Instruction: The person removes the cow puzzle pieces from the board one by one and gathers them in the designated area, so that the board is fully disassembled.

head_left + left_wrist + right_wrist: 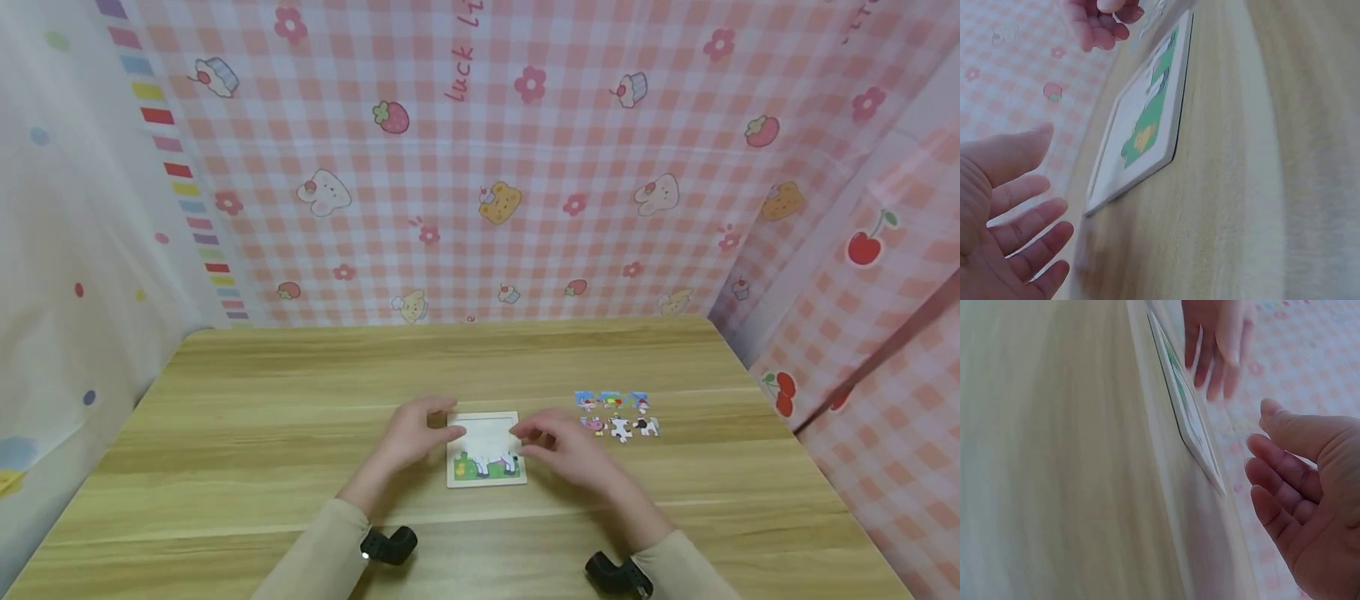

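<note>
A puzzle board [486, 487] with a pale raised frame lies on the table between the two hands. Its lower part holds pieces showing green grass, a yellow figure and black-and-white legs; the upper part is bare white. My left hand [411, 433] hovers by the board's left edge, fingers spread and nothing in them, as the left wrist view [1019, 231] also shows. By the right edge is my right hand [566, 450], its fingers loosely bent; in the right wrist view no piece shows between thumb and fingers.
Several loose jigsaw pieces [620, 429] lie in two rows right of the board, beyond the right hand. The wooden table [262, 433] ends at a pink checked cloth [465, 250] behind. Black wrist cameras [390, 546] sit at both sleeves.
</note>
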{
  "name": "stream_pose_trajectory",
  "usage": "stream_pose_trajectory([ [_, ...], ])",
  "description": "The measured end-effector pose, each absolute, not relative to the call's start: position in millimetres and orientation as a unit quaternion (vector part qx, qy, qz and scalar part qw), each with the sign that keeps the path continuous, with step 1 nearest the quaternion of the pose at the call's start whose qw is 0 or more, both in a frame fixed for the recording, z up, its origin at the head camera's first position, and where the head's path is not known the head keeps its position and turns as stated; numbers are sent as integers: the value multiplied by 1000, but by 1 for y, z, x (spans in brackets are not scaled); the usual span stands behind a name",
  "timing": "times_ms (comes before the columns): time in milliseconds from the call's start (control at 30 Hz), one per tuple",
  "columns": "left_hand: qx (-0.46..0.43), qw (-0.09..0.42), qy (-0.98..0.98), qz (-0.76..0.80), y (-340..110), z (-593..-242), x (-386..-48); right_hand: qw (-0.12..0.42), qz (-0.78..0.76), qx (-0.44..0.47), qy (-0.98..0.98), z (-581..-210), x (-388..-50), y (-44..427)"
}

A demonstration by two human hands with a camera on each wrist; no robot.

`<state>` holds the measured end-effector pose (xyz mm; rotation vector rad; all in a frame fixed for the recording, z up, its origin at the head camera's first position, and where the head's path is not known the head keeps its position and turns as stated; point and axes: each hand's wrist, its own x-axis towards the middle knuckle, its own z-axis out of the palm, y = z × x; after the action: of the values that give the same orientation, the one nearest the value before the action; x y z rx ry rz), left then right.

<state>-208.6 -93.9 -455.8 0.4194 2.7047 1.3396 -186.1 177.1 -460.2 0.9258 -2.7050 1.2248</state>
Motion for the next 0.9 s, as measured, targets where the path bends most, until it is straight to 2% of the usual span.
stream_pose_trajectory([
  [200,192,68,886,416,-100,-463,-222,-13,382,329,-864,-463,-186,154],
  [400,255,99,890,365,-110,-468,-231,-19,362,338,-869,-466,-187,138],
  [700,276,82,891,351,-114,-470,-230,-21,330,345,-878,-468,-190,124],
  [900,274,78,892,350,-114,-473,-230,-43,322,341,-882,-466,-189,116],
])
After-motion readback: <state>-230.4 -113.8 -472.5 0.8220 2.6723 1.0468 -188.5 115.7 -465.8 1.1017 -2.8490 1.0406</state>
